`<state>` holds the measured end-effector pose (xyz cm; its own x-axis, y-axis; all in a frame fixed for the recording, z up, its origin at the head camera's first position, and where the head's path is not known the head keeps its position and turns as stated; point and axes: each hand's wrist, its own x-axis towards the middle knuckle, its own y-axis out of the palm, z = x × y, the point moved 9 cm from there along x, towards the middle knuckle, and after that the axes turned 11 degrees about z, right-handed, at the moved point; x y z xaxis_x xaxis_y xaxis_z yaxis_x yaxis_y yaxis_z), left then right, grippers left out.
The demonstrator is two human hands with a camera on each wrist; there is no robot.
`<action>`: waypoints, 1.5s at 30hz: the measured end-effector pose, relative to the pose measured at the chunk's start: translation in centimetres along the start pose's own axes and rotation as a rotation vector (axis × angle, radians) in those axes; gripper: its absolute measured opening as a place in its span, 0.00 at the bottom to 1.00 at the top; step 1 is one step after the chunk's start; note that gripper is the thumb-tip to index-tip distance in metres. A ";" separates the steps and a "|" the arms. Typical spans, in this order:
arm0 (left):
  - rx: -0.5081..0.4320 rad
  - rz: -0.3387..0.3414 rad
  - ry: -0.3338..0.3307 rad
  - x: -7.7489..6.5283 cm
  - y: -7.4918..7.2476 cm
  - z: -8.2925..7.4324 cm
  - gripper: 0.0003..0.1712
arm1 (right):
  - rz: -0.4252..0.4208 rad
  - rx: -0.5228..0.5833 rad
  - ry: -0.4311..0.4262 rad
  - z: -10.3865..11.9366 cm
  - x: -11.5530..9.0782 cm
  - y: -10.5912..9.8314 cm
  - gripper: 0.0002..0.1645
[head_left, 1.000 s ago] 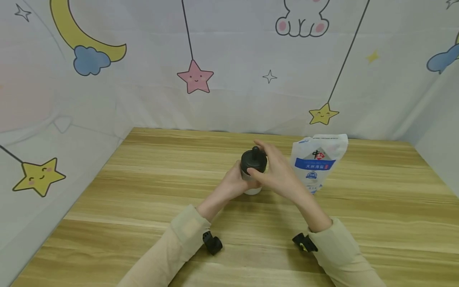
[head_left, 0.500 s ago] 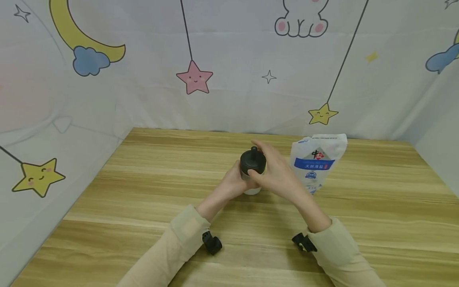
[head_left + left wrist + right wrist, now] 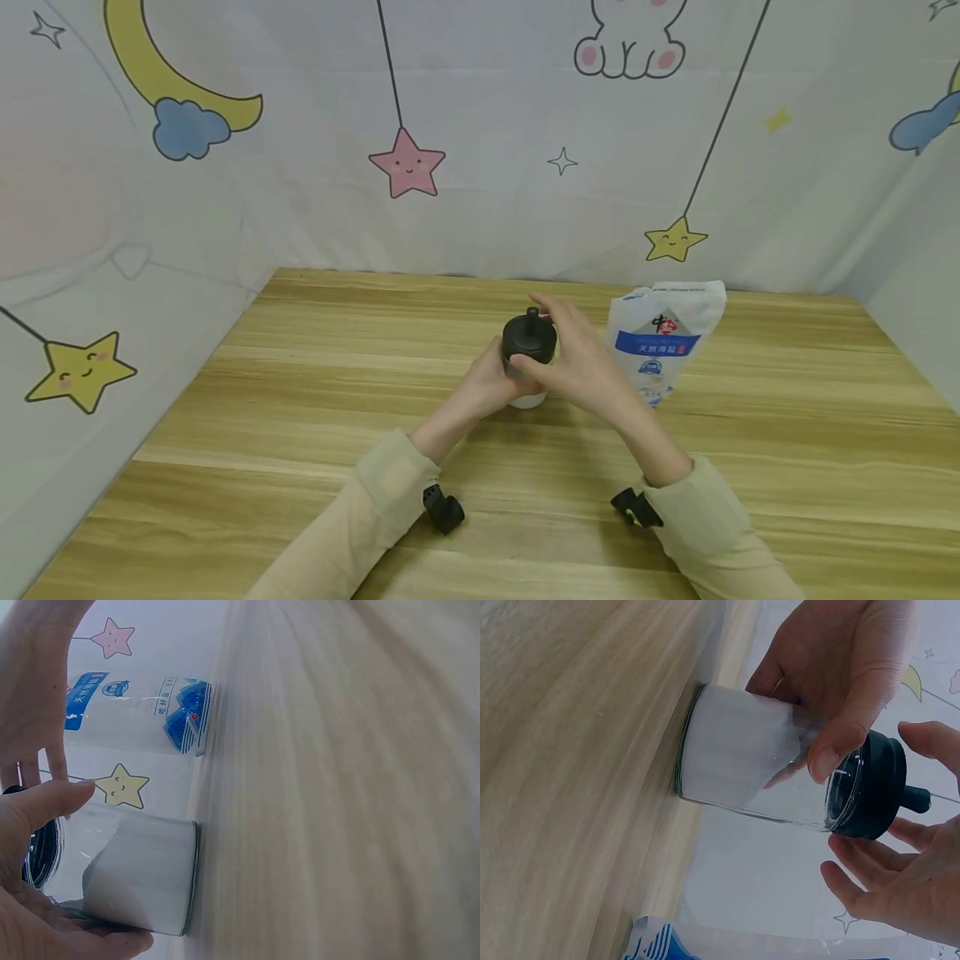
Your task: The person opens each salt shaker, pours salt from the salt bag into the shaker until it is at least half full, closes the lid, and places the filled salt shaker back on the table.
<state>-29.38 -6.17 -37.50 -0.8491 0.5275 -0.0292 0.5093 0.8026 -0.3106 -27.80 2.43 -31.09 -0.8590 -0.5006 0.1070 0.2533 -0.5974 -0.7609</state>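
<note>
A clear glass seasoning jar (image 3: 735, 750) stands upright on the table, partly filled with white, salt-like grains that slope to one side. My left hand (image 3: 486, 382) grips the glass from the left, its thumb lying along the upper part. On top sits a round black lid (image 3: 529, 337) with a small knob sticking up. My right hand (image 3: 581, 362) holds the lid's rim between thumb and fingers, thumb at the front and fingers behind. In the head view both hands hide much of the glass.
A white and blue bag of sea salt (image 3: 663, 342) stands upright right of the jar, close behind my right hand. The wooden table (image 3: 300, 375) ends at a fabric backdrop (image 3: 487, 225) printed with stars. Black wrist cameras sit at both cuffs.
My right thumb has shifted slightly left along the front of the lid. The jar, my left hand and the salt bag stay in place.
</note>
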 end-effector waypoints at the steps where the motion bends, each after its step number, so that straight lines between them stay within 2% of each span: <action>1: 0.001 -0.004 -0.009 0.0 0.0 0.1 0.29 | 0.005 0.006 -0.001 0.0 0.0 0.0 0.48; 7: -0.035 -0.013 -0.059 -0.2 -0.1 0.7 0.30 | 0.025 0.033 -0.002 0.0 0.0 0.2 0.46; 15: -0.044 -0.045 -0.088 -0.5 -0.2 1.0 0.37 | -0.013 0.008 0.009 0.0 0.0 -0.1 0.47; 21: -0.046 -0.038 -0.067 -0.5 -0.2 0.7 0.36 | 0.005 0.027 0.006 0.0 0.1 0.0 0.46; 25: -0.055 -0.033 -0.085 -0.6 -0.1 0.9 0.36 | 0.020 0.044 0.004 0.0 0.1 0.1 0.46; 30: -0.051 -0.030 -0.083 -0.6 -0.1 0.9 0.37 | -0.002 0.025 0.010 -0.2 0.0 0.0 0.45; 35: -0.047 -0.018 -0.058 -0.4 0.0 0.8 0.35 | -0.020 0.006 0.010 -0.3 0.0 -0.1 0.47; 40: -0.038 -0.009 -0.030 -0.1 0.0 0.5 0.30 | 0.000 0.012 0.009 -0.2 0.1 0.0 0.49; 45: -0.057 -0.034 -0.083 -0.4 -0.1 0.9 0.35 | 0.027 0.043 0.007 -0.3 0.1 0.2 0.48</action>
<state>-29.18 -6.72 -38.32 -0.8733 0.4770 -0.0993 0.4855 0.8352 -0.2583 -27.95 2.44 -31.44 -0.8546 -0.5127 0.0821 0.2955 -0.6104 -0.7350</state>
